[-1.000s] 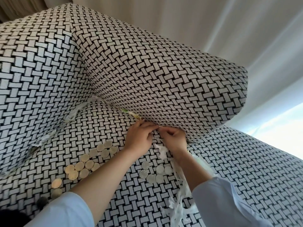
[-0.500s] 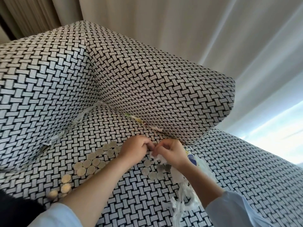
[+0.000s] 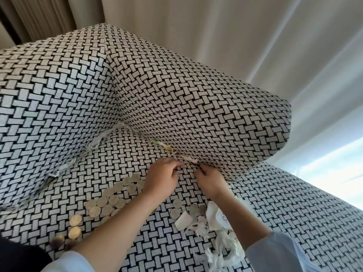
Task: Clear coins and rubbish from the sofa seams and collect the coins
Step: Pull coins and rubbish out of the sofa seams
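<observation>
Coins (image 3: 110, 201) lie in a loose row on the seat (image 3: 137, 154), left of our left hand (image 3: 161, 179); a few more sit by torn paper (image 3: 204, 222) near our right hand (image 3: 210, 181). Rubbish (image 3: 169, 149) fills the seam (image 3: 137, 133) ahead. Both grips curl at it; we cannot tell if they pinch anything.

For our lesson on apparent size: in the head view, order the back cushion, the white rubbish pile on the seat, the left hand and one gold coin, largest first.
1. back cushion
2. white rubbish pile, though it is nearer the camera, so its lead over the hand is unsure
3. left hand
4. gold coin
</observation>
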